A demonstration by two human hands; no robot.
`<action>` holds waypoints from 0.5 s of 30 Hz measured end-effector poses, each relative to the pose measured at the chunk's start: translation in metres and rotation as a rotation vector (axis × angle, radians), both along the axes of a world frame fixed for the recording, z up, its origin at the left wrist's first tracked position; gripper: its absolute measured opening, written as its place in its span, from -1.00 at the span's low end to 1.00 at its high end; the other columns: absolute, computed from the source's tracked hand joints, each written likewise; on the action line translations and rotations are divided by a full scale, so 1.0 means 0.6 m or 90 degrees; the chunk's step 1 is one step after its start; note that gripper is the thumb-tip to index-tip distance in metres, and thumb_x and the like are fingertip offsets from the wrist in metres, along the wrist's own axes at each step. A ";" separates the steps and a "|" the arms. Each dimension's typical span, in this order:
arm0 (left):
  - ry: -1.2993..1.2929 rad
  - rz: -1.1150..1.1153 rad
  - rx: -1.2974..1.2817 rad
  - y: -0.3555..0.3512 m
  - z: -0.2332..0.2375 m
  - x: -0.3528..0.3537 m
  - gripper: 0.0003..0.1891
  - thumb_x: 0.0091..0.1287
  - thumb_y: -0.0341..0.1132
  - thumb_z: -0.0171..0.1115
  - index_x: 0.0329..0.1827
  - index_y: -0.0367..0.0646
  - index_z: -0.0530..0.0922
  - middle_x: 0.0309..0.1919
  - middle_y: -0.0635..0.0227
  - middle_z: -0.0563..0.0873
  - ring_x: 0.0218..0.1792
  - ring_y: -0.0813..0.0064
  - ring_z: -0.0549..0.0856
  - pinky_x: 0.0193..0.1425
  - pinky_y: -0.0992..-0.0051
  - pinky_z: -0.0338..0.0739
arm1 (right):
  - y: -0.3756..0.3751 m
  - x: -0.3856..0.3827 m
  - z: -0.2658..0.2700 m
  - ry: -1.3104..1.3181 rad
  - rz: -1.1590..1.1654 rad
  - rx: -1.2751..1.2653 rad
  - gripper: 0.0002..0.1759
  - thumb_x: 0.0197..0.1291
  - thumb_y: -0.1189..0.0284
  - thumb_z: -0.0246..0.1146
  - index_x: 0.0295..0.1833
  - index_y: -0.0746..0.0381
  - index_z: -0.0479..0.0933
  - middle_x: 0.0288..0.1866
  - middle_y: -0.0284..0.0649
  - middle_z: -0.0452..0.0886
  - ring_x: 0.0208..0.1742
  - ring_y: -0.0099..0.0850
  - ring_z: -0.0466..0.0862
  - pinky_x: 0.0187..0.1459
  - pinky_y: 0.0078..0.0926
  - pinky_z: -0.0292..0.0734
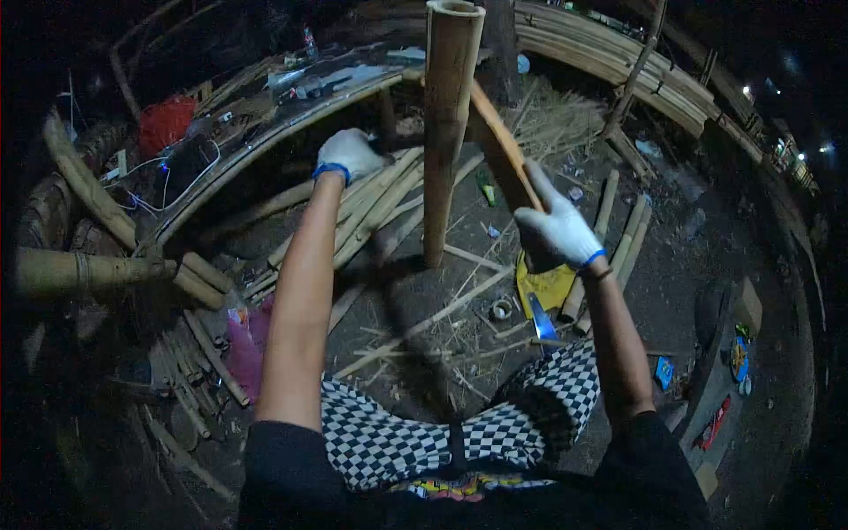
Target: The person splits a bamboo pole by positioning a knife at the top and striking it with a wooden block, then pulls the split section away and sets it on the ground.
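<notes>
An upright bamboo pole (pixel 446 132) stands in front of me, its hollow end at the top. My left hand (pixel 349 155), in a white glove with a blue cuff, is closed left of the pole. A dark, blurred thing shows between it and the pole; I cannot make out what it is. On the other side, my right hand (pixel 561 225), gloved too, grips the lower end of a long wooden piece (pixel 505 146) that slants up to the left toward the pole.
Bamboo lengths (pixel 375 199) lie behind the pole. A yellow bag (pixel 548 284), a blade (pixel 541 320) and a tape roll (pixel 502 309) are on the ground. At the left are a red bag (pixel 166 124) and a pink bag (pixel 247 344). Stacked bamboo (pixel 609 57) lies at the back right.
</notes>
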State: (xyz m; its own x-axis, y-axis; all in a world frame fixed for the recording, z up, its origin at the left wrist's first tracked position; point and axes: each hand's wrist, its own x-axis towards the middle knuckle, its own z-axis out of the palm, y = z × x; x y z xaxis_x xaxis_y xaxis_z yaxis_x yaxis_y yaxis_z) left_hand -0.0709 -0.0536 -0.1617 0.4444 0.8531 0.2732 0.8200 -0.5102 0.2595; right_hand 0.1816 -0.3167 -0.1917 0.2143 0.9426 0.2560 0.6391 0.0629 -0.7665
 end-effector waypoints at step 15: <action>0.028 0.014 0.001 0.006 0.006 0.020 -0.38 -0.15 0.17 0.46 -0.08 -0.08 0.74 -0.05 0.05 0.73 -0.02 0.10 0.71 0.13 0.26 0.59 | 0.024 0.068 0.012 0.162 0.090 0.570 -0.39 0.31 0.31 0.15 0.45 0.17 0.24 0.39 -0.05 0.34 0.33 -0.15 0.45 0.38 -0.20 0.27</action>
State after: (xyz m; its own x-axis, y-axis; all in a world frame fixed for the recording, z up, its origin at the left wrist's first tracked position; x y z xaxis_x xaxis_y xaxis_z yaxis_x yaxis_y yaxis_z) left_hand -0.0590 -0.0501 -0.1581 0.4378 0.8621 0.2552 0.8413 -0.4929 0.2220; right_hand 0.2223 -0.3025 -0.1848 0.2620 0.4394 0.8593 0.3998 0.7609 -0.5110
